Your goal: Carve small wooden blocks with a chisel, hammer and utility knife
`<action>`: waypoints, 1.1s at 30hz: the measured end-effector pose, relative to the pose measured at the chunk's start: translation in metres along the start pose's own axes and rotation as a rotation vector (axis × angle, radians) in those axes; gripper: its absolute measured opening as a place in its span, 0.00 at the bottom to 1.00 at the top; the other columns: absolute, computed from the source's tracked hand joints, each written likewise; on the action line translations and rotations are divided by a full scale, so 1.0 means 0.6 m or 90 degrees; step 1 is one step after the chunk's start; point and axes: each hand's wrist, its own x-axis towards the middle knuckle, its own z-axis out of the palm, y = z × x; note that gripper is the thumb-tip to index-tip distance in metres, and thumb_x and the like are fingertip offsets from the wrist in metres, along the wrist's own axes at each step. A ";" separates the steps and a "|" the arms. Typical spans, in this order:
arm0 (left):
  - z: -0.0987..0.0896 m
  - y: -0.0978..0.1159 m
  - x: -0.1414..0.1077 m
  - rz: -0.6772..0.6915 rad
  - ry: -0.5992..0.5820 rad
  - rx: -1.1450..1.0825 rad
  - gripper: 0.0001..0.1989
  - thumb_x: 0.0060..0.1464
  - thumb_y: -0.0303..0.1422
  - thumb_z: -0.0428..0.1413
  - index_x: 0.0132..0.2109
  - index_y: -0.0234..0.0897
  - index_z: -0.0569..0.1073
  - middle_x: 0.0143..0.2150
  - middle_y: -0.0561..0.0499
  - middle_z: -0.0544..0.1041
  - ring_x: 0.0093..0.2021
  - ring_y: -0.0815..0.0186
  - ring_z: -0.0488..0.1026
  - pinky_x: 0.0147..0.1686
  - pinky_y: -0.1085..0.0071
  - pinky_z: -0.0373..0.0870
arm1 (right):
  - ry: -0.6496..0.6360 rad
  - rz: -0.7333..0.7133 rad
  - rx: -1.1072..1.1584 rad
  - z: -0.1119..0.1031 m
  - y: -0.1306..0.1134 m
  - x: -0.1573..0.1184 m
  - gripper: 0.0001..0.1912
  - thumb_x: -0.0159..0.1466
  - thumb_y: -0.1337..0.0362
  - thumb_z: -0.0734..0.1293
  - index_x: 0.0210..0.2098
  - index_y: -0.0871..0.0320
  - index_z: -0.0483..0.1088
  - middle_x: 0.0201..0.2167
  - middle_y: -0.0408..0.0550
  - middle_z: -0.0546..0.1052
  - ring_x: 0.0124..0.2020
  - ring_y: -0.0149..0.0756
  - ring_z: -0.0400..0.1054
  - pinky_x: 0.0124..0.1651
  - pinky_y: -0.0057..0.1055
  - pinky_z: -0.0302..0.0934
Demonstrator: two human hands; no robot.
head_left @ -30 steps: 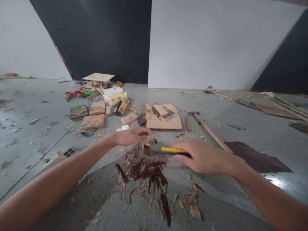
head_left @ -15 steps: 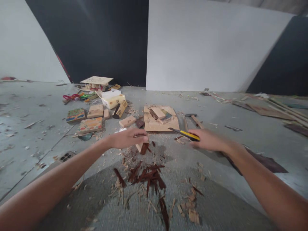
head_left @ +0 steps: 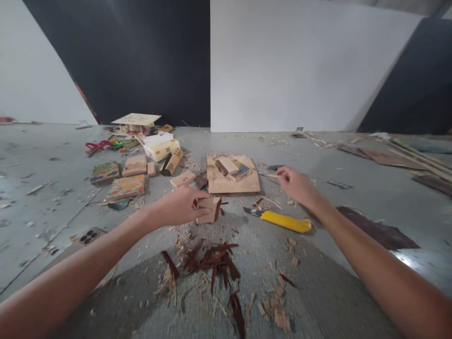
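Observation:
My left hand (head_left: 180,207) grips a small wooden block (head_left: 209,210) with a dark brown end, held low over the floor. Farther off, my right hand (head_left: 294,186) has its fingers closed on a thin, pale wooden stick (head_left: 269,175) that points left; its kind is unclear. Just behind that hand shows the dark head of a hammer (head_left: 276,167), its handle mostly covered. A yellow utility knife (head_left: 286,221) lies on the floor with its blade out, nearer me than the right hand. Dark brown shavings (head_left: 217,261) are piled in front of me.
A thin wooden board (head_left: 233,187) carries small wood pieces. Painted blocks (head_left: 127,187), a sandpaper roll (head_left: 171,162) and a phone (head_left: 90,236) lie on the left. A dark brown sheet (head_left: 377,228) is at right. Wood chips (head_left: 280,318) litter the floor; panels stand behind.
My right hand has let go of the utility knife, which now lies on the floor, and has moved forward to take the wooden stick. The left hand still holds the block, now turned slightly.

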 end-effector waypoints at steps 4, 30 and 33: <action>0.008 0.017 -0.005 -0.010 0.051 0.051 0.13 0.58 0.42 0.49 0.36 0.39 0.72 0.26 0.50 0.73 0.25 0.65 0.66 0.23 0.71 0.52 | 0.069 0.005 0.304 -0.073 -0.029 -0.022 0.13 0.58 0.56 0.66 0.39 0.56 0.73 0.23 0.43 0.72 0.22 0.32 0.62 0.25 0.29 0.52; 0.046 0.051 -0.014 -0.015 0.109 0.226 0.16 0.64 0.40 0.37 0.43 0.34 0.64 0.26 0.47 0.75 0.23 0.61 0.71 0.20 0.69 0.54 | -0.084 -0.200 1.132 -0.041 -0.292 -0.089 0.25 0.62 0.47 0.58 0.16 0.53 0.46 0.11 0.33 0.44 0.13 0.25 0.35 0.15 0.27 0.37; 0.047 0.054 -0.015 -0.015 0.101 0.233 0.17 0.64 0.40 0.36 0.46 0.33 0.63 0.26 0.46 0.76 0.23 0.60 0.72 0.20 0.70 0.54 | -0.070 -0.219 1.147 -0.037 -0.299 -0.095 0.24 0.61 0.50 0.59 0.16 0.53 0.47 0.11 0.33 0.44 0.13 0.25 0.36 0.15 0.27 0.37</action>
